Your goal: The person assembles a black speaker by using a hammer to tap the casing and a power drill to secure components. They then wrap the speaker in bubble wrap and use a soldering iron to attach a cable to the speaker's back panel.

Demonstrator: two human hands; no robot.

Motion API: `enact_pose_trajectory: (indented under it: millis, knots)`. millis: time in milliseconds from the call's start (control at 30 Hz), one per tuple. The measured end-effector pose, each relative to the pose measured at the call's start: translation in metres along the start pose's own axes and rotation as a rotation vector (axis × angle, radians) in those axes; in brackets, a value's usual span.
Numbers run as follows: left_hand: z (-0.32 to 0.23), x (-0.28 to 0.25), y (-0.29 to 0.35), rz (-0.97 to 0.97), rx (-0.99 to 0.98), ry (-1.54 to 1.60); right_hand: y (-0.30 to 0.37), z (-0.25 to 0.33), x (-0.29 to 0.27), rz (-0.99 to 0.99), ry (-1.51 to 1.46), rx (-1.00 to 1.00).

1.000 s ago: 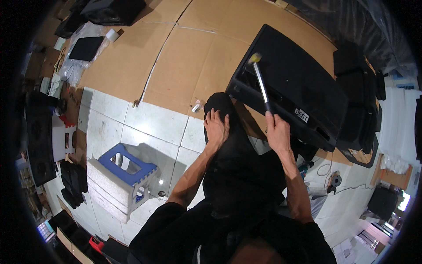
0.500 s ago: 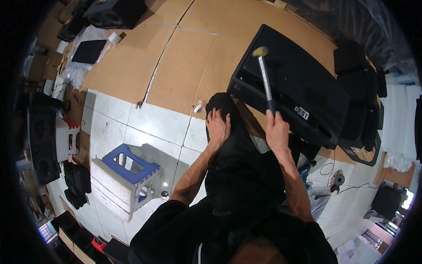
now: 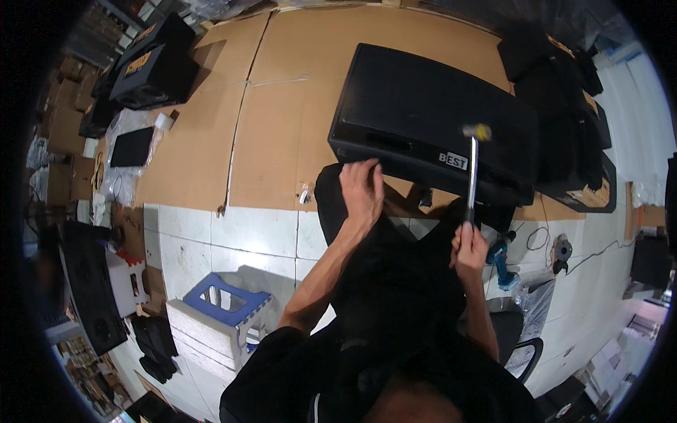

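A large black speaker cabinet [image 3: 430,99] lies on brown cardboard in front of my knees. My right hand [image 3: 469,248] is closed round the dark grip of a mallet [image 3: 473,169], which has a metal shaft and a yellowish head smeared by motion. The head is over the cabinet, beyond its white label [image 3: 453,161]; contact cannot be made out. At the cabinet's near left edge is my left hand [image 3: 362,192], empty, its fingers slightly bent over the edge beside my knee.
A blue and white step stool [image 3: 229,299] stands on the tiles at left. To the right lie a teal power tool [image 3: 501,264] and a cord reel [image 3: 562,250]. Black speakers [image 3: 557,106] stack at far right; another speaker [image 3: 155,74] stands at far left.
The mallet has moved right across the cabinet, from its left part to beyond the label. My left hand has left my knee for the cabinet's near edge. The view has shifted.
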State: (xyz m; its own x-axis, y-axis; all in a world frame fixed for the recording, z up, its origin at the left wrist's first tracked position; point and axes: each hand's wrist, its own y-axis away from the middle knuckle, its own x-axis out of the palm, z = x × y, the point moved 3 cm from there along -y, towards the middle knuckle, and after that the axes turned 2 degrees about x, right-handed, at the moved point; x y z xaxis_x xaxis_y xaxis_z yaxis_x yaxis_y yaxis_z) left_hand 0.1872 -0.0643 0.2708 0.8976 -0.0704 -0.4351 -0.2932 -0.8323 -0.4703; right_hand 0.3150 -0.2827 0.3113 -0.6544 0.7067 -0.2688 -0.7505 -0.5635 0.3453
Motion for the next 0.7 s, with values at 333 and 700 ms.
enact_pose_trajectory:
  millis: [333, 700]
  knots:
    - [-0.002, 0.097, -0.084, 0.227, 0.119, -0.298, 0.079, -0.084, -0.045, -0.147, -0.177, 0.261]
    - [0.052, 0.057, -0.166, 0.019, -0.138, 0.055, 0.063, -0.1, -0.038, -0.069, -0.016, 0.317]
